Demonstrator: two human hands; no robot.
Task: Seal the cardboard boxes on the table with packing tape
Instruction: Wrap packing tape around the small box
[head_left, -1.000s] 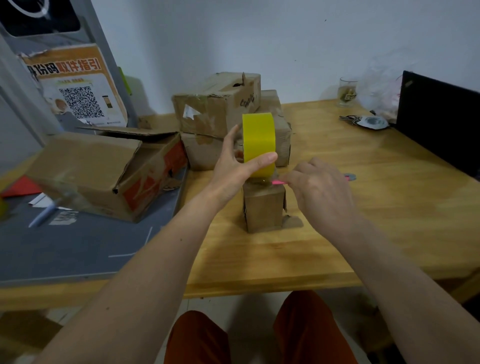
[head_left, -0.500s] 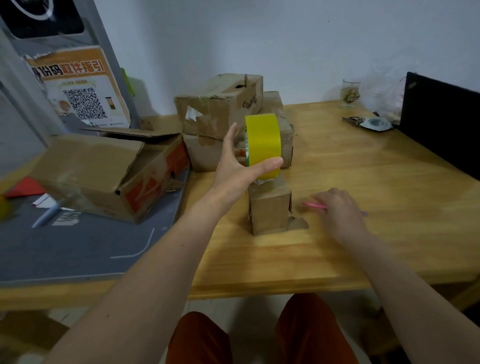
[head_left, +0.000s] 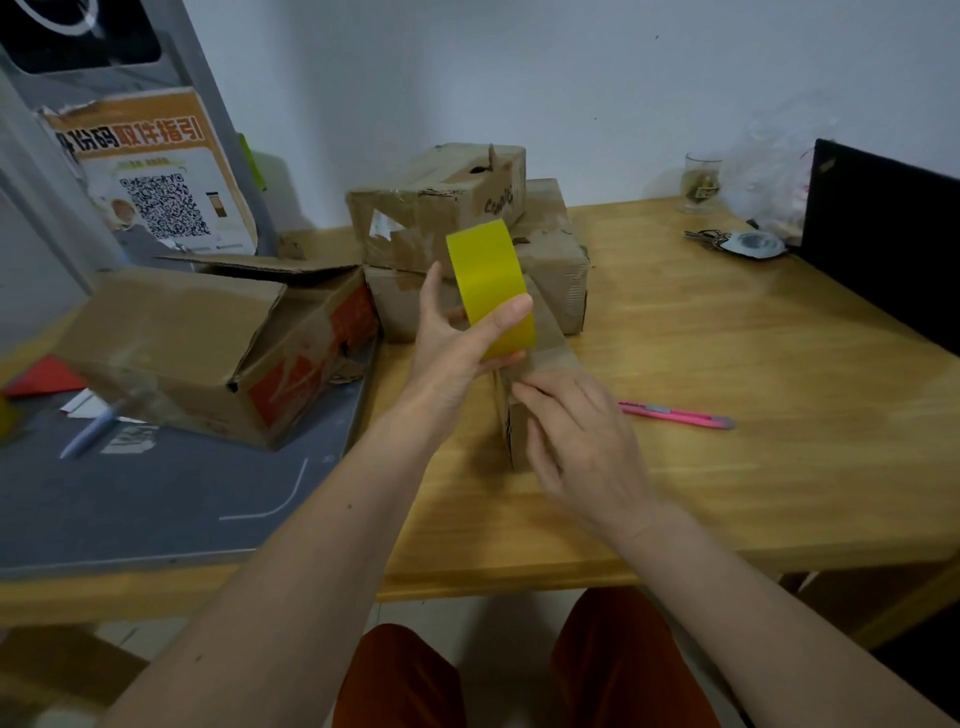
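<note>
On the wooden surface (head_left: 727, 467), near its front edge, stands a small cardboard box (head_left: 550, 358), flaps closed. Just above it the left hand (head_left: 457, 343) grips a yellow tape roll (head_left: 491, 283), thumb across its face. The right hand (head_left: 582, 441) lies with relaxed fingers against the box's front. A pink cutter (head_left: 675, 414) lies beside it. At left, a larger box (head_left: 208, 353) sits with flaps open, contents hidden; behind, two closed boxes (head_left: 441, 208) are stacked.
</note>
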